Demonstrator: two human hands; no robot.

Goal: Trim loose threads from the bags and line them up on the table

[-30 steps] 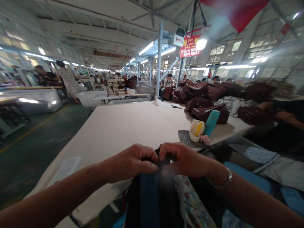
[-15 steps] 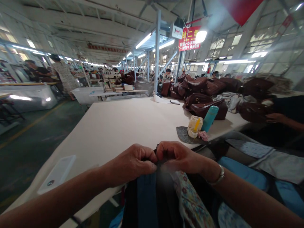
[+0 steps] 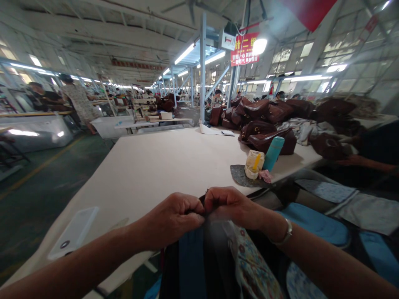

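Observation:
Just past the near edge of the table, my left hand (image 3: 183, 215) and my right hand (image 3: 230, 205) meet with knuckles almost touching. Both are closed in a pinch at the top of a black-and-blue fabric piece (image 3: 190, 265), which hangs down in front of me. The exact bit between the fingertips is hidden, and a hazy blur covers the spot below my right hand. Flower-patterned cloth (image 3: 254, 261) hangs beside the dark fabric, under my right wrist, which wears a bracelet.
A pale table (image 3: 162, 162) spreads ahead. On it are a clear plastic tray (image 3: 79, 228), a teal bottle (image 3: 274, 153), a yellowish tub (image 3: 253, 168) and piled brown bags (image 3: 264, 112). Blue and black pieces (image 3: 321, 224) lie at right. A co-worker's hand (image 3: 350, 161) is at far right.
The view has shifted slightly, so the background sits a little further left. Both my hands keep their pinch at almost the same place. The co-worker's hand at right has moved a little.

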